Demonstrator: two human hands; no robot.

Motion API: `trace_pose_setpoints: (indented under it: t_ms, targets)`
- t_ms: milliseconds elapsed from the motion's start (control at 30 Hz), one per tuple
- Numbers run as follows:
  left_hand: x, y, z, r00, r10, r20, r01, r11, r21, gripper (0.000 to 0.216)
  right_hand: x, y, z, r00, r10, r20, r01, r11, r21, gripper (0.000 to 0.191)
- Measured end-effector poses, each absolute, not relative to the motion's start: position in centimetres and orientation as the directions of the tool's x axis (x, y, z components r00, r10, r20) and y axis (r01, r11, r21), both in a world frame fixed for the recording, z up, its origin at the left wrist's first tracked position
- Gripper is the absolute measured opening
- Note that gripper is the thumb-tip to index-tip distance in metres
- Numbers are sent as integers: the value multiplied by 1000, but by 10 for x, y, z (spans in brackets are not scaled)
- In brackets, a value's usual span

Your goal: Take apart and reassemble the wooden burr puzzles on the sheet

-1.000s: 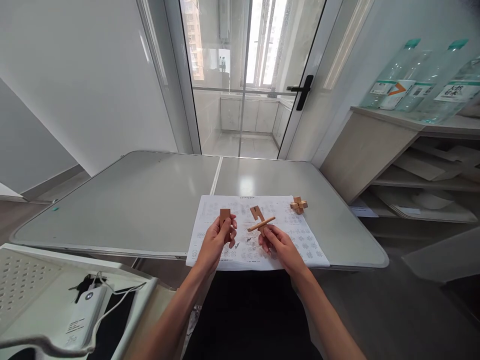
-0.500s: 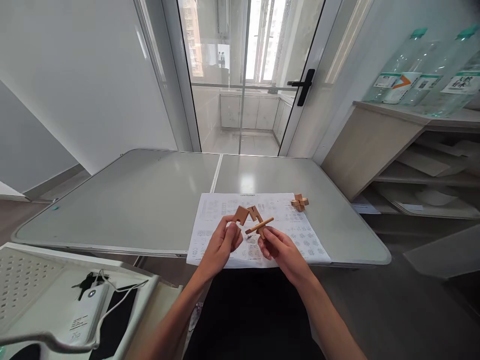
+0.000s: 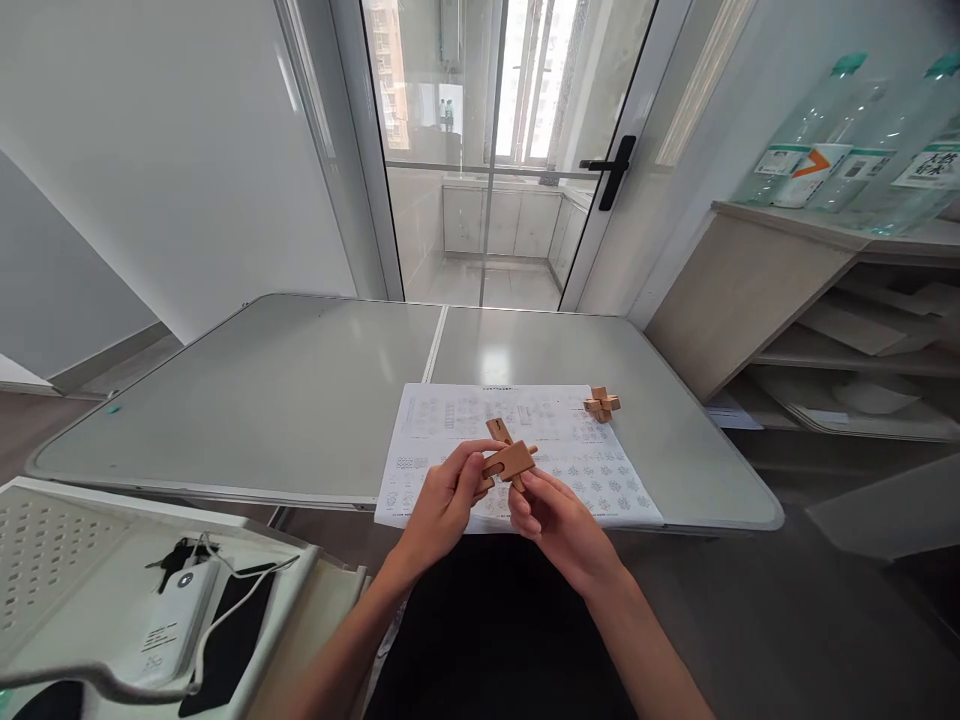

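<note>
- Hands meet over the near edge of the printed sheet point(image 3: 450, 420), both closed on one small cluster of wooden puzzle pieces point(image 3: 507, 456).
- Left hand point(image 3: 444, 500) pinches the cluster's left side with thumb and fingers curled tight.
- Right hand point(image 3: 559, 515) grips from below and the right, fingers wrapped round the lower piece.
- Held pieces look crossed and partly fitted; how many are joined I cannot tell.
- Finished wooden cross point(image 3: 601, 404) lies apart on the sheet's far right corner, untouched.
- Judging by this, assembly seems part done, with seating and any further pieces left.
- Grey table point(image 3: 300, 380) carries the sheet.
</note>
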State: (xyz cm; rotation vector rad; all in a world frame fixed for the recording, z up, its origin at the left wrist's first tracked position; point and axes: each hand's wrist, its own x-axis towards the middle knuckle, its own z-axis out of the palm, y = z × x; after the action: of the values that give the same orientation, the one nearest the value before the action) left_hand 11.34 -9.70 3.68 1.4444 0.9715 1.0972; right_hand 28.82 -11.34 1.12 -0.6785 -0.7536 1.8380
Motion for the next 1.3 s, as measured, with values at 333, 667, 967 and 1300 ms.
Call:
trace_pose_setpoints:
  t_ms: [333,667,967,1300]
  targets:
    - [111,-107,31,246,958,146,-29,-144,989,48,284,-129,15,-452,887,-93,-596,-378,-709,26]
    - [113,-112,17,243,954,176,-160,-139,977,41,277,-144,18,-583,811,-53,-523,-424,-739,30]
    - [113,-120,9,161,979,129,-66,-119,991,42,273,-150,15,-624,780,-50,-337,-326,-883,44]
    - [126,-128,36,2,995,-104,-268,101,958,39,272,-155,22,-670,742,-15,-277,-269,-923,37]
